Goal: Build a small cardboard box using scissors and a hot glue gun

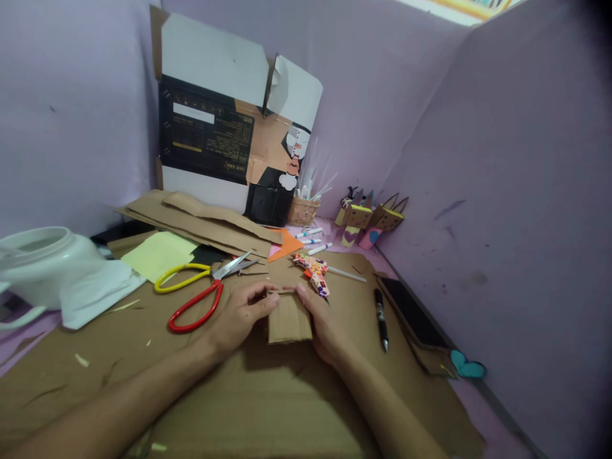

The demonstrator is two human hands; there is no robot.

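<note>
A small brown cardboard piece (288,320) lies on the large cardboard sheet (239,395) covering the desk. My left hand (241,313) pinches its upper left edge with fingers together. From the other side, my right hand (321,317) presses along the upper right edge, thumb near the top. The fingertips of both hands almost meet at the top of the piece. Scissors with one yellow and one red handle (203,287) lie just left of my left hand, blades pointing right.
A black pen (381,317) and a dark flat phone-like object (412,311) lie to the right. A patterned paper shape (313,270), markers (310,239), cardboard figures (370,223), a printed box (229,140), yellow paper (157,254) and a white jug (43,261) surround the spot.
</note>
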